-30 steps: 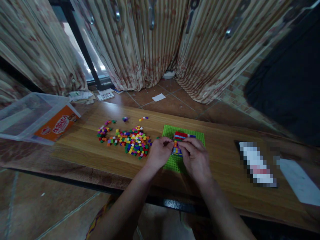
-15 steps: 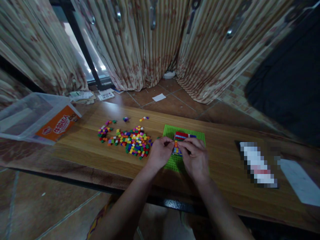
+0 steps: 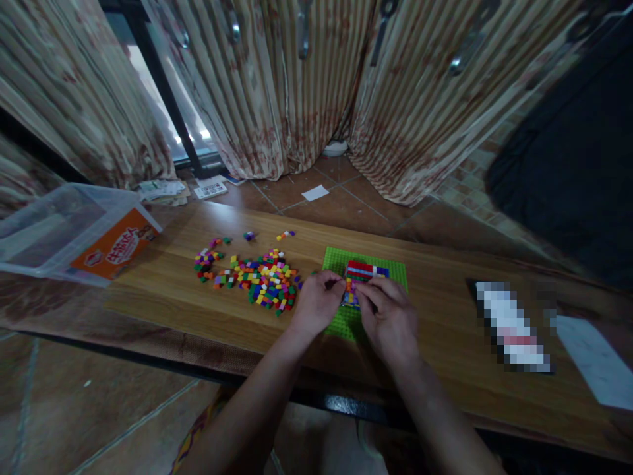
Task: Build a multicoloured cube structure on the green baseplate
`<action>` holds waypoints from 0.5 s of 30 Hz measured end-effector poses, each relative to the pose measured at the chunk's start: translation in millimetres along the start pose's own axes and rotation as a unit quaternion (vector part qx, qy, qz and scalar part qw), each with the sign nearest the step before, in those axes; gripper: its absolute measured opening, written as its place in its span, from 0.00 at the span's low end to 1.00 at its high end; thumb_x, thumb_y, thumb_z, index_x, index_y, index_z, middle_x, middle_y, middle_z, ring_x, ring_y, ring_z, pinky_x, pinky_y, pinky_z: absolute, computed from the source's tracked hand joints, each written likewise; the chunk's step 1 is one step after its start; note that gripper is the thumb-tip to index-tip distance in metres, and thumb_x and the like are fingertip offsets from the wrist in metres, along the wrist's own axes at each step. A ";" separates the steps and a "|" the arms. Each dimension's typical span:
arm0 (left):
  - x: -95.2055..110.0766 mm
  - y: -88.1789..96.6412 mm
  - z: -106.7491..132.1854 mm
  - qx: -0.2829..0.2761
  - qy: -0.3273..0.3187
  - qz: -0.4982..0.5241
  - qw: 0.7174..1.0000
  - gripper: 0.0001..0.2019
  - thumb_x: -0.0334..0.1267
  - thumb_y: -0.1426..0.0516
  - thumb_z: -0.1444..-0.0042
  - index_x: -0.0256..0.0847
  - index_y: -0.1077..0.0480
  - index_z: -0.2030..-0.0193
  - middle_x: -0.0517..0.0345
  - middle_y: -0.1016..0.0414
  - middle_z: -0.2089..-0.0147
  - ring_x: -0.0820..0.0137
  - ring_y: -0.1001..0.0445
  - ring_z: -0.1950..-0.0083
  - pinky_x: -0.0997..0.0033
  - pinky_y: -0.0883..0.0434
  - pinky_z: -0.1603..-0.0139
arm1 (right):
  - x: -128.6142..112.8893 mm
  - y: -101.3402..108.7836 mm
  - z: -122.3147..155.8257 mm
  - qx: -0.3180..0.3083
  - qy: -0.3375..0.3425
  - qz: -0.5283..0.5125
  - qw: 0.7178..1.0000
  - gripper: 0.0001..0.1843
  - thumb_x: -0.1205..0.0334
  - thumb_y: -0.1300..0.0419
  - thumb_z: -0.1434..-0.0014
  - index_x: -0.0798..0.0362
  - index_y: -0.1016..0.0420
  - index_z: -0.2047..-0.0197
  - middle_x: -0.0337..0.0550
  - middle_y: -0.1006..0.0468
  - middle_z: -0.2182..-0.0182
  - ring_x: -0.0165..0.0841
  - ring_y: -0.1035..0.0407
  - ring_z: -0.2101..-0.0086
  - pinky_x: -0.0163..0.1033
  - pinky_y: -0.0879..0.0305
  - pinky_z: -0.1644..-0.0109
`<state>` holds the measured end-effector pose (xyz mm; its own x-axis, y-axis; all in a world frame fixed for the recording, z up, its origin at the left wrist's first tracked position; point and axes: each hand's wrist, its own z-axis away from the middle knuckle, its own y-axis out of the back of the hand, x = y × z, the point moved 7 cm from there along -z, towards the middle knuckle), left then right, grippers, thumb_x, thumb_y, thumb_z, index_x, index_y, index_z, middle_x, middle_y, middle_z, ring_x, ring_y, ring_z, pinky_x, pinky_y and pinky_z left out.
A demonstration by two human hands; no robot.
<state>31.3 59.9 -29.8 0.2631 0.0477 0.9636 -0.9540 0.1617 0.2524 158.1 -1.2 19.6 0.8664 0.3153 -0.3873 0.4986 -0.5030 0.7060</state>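
A green studded baseplate (image 3: 390, 267) lies on the wooden table (image 3: 163, 290) and carries a small block of coloured bricks (image 3: 364, 269), red on top with a white and a blue piece. My left hand (image 3: 316, 305) rests on the plate's left edge, its fingers pinched at the block's left side. My right hand (image 3: 388, 316) covers the near part of the plate, fingertips pressed together on the block. What sits between the fingertips is too small to name. A heap of loose coloured bricks (image 3: 262, 280) lies just left of my left hand.
A clear plastic tub (image 3: 54, 224) with an orange label stands at the table's left end. A dark flat object (image 3: 512, 326) and a white sheet (image 3: 596, 359) lie at the right. Striped curtains (image 3: 297, 86) hang behind, above a tiled floor with scattered papers (image 3: 163, 190).
Both hands stay at the brick block. My right hand has shifted slightly towards me and to the left, which uncovers more of the block's top row.
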 end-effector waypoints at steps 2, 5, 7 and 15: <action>0.4 0.2 0.1 0.003 -0.004 -0.006 1.000 0.09 0.36 0.45 0.44 0.38 0.25 0.70 0.62 0.27 0.76 0.74 0.31 0.73 0.76 0.36 0.71 | -3.2 -0.5 0.8 -0.003 0.007 0.011 1.000 0.13 0.64 0.45 0.35 0.50 0.19 0.57 0.46 0.23 0.62 0.38 0.30 0.60 0.44 0.31 0.55; 1.2 0.6 0.5 0.008 -0.009 -0.013 1.000 0.09 0.36 0.45 0.44 0.38 0.25 0.71 0.61 0.27 0.75 0.75 0.31 0.73 0.77 0.36 0.71 | -6.4 -2.2 1.1 -0.009 0.003 0.014 1.000 0.13 0.64 0.46 0.34 0.51 0.19 0.56 0.47 0.23 0.63 0.37 0.30 0.61 0.44 0.31 0.55; 1.7 1.0 0.9 0.010 -0.009 -0.018 1.000 0.09 0.35 0.45 0.44 0.38 0.25 0.71 0.61 0.27 0.75 0.74 0.31 0.73 0.76 0.36 0.71 | -7.4 -3.5 1.1 -0.012 -0.004 0.012 1.000 0.14 0.64 0.47 0.33 0.51 0.19 0.57 0.47 0.23 0.63 0.37 0.30 0.61 0.43 0.31 0.55; 7.6 2.1 3.2 0.030 -0.008 -0.044 0.999 0.07 0.31 0.45 0.45 0.38 0.26 0.71 0.61 0.25 0.73 0.74 0.29 0.70 0.75 0.35 0.67 | -9.3 -5.4 -0.7 -0.028 -0.010 0.006 1.000 0.14 0.65 0.48 0.33 0.53 0.20 0.59 0.47 0.21 0.65 0.36 0.29 0.62 0.43 0.32 0.56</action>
<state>30.9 57.4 -21.7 0.3441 0.0199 0.9387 -0.9344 0.1049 0.3404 147.4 -0.9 19.8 0.8725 0.2935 -0.3905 0.4870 -0.4601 0.7424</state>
